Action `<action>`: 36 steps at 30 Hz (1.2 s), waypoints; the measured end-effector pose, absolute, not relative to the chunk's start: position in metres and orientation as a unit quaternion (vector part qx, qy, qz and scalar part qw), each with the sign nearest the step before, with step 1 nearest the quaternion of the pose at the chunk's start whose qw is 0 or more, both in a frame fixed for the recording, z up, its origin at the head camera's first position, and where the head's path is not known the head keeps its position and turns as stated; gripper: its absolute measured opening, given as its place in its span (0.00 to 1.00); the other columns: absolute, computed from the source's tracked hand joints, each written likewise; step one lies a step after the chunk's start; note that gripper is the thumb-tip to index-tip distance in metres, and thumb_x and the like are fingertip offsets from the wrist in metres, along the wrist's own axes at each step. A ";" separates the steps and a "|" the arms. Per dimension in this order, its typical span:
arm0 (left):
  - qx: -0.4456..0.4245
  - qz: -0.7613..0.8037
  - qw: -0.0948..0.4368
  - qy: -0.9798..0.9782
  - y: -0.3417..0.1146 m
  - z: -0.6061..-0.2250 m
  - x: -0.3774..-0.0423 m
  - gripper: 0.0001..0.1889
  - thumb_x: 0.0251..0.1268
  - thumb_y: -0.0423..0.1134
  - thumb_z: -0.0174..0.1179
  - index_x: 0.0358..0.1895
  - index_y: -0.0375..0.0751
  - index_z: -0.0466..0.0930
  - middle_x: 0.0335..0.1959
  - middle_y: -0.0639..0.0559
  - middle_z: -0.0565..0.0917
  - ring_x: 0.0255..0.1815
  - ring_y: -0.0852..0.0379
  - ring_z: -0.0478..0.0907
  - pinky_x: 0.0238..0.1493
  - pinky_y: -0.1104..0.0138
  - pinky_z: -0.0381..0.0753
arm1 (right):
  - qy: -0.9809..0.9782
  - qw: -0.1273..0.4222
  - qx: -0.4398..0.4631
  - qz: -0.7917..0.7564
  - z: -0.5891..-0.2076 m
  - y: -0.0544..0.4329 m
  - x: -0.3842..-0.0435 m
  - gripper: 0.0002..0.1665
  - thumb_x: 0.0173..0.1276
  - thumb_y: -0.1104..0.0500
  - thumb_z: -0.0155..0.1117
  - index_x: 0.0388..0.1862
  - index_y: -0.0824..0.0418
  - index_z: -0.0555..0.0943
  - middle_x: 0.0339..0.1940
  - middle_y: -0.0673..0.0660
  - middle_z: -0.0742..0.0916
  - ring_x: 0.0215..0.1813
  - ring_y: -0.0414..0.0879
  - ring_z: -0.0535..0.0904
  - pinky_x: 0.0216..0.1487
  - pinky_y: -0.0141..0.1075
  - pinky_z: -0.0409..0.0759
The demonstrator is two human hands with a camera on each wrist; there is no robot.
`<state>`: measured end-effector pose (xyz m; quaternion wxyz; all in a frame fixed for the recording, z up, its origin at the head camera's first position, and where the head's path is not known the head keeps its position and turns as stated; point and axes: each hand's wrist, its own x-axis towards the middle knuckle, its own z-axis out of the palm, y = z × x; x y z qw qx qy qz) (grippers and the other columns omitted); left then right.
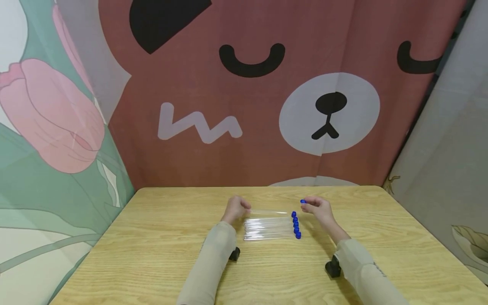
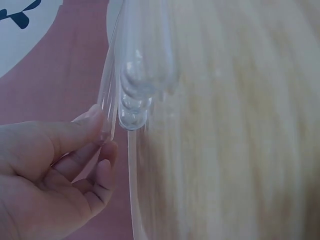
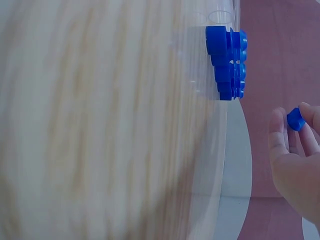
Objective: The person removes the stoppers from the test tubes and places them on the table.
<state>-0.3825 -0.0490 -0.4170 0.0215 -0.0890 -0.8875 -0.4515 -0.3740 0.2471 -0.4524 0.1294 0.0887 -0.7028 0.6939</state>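
Observation:
My left hand (image 1: 235,208) pinches the rounded end of a clear test tube (image 2: 107,100) between thumb and fingers, its other end pointing right. Beside it on the table lie several more clear test tubes (image 1: 267,228), side by side with rounded ends to the left. A column of several blue stoppers (image 1: 296,225) stands by their right ends. My right hand (image 1: 319,208) pinches one blue stopper (image 3: 296,119) between thumb and fingertips, beyond the column and to its right. The stopper and the held tube are apart.
Everything lies on a wood-grain table (image 1: 152,254). A curtain with a printed bear face (image 1: 248,97) hangs behind the table's far edge. Dark wrist cameras (image 1: 333,267) sit under both sleeves, close above the tabletop.

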 end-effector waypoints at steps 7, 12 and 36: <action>-0.128 -0.424 0.026 -0.896 -0.052 -0.445 -0.413 0.08 0.36 0.26 0.71 0.21 0.40 0.83 0.21 0.53 0.81 0.24 0.56 0.76 0.26 0.67 0.77 | -0.688 0.123 0.093 0.709 -0.456 0.247 -0.376 0.32 0.35 0.43 0.75 0.34 0.64 0.79 0.26 0.51 0.83 0.29 0.41 0.81 0.33 0.33 0.79; -0.115 -0.400 0.006 -0.909 -0.049 -0.431 -0.396 0.06 0.39 0.22 0.67 0.23 0.34 0.83 0.23 0.48 0.82 0.24 0.55 0.76 0.26 0.67 0.77 | -0.685 0.118 0.117 0.709 -0.440 0.239 -0.358 0.14 0.51 0.60 0.69 0.34 0.67 0.80 0.26 0.52 0.83 0.29 0.42 0.81 0.33 0.33 0.79; -0.096 -0.432 -0.030 -0.896 -0.051 -0.420 -0.381 0.05 0.54 0.29 0.61 0.34 0.33 0.81 0.32 0.47 0.80 0.31 0.53 0.74 0.31 0.64 0.75 | -0.736 0.095 0.073 0.666 -0.421 0.231 -0.347 0.18 0.61 0.73 0.55 0.47 0.86 0.68 0.30 0.59 0.82 0.30 0.40 0.80 0.35 0.33 0.79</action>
